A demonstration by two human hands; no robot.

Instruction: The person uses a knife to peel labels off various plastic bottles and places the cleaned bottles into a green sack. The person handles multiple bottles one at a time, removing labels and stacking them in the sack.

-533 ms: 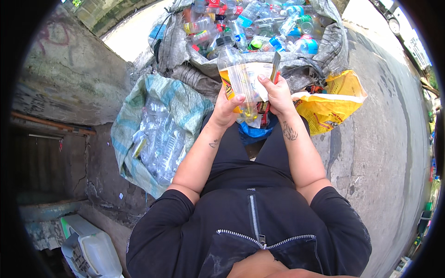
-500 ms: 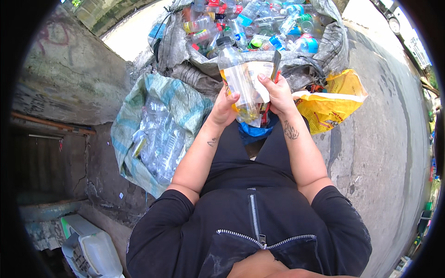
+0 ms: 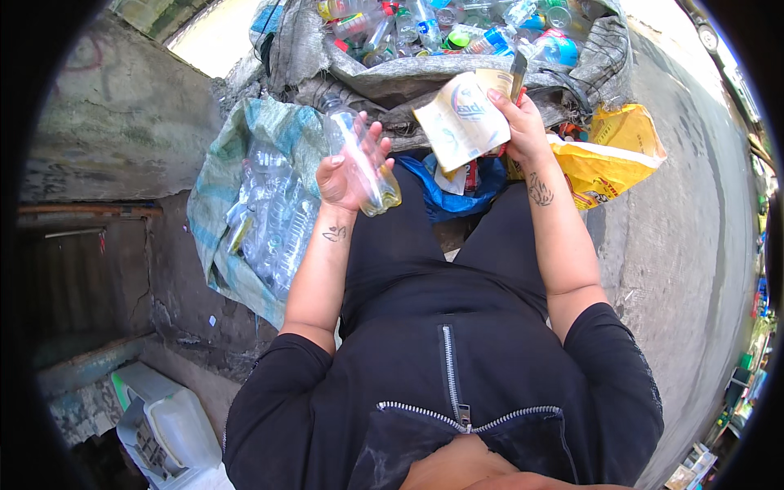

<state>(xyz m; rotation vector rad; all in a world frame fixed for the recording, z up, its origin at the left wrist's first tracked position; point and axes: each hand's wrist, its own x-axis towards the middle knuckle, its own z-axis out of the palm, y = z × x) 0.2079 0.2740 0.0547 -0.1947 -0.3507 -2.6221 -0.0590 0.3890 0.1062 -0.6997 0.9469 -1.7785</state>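
A clear plastic bottle without a label, a dark cap at its top, lies tilted against the palm of my left hand. The thumb is on one side of it, the loosely spread fingers on the other. My right hand pinches a peeled, off-white bottle label, its printing showing faintly through. The same hand grips a dark, flat, blade-like tool that points up; the fist hides its lower part. To the left of the bottle stands a blue-and-white woven sack holding clear bottles.
Ahead, a big grey woven sack is full of mixed bottles. A blue bag stands between my legs, a yellow bag to the right. Concrete wall borders the left; a whitish plastic container is at lower left.
The label has come off the bottle. My hands have drawn apart: the left carries the bottle leftward, the right takes label and tool to the right.
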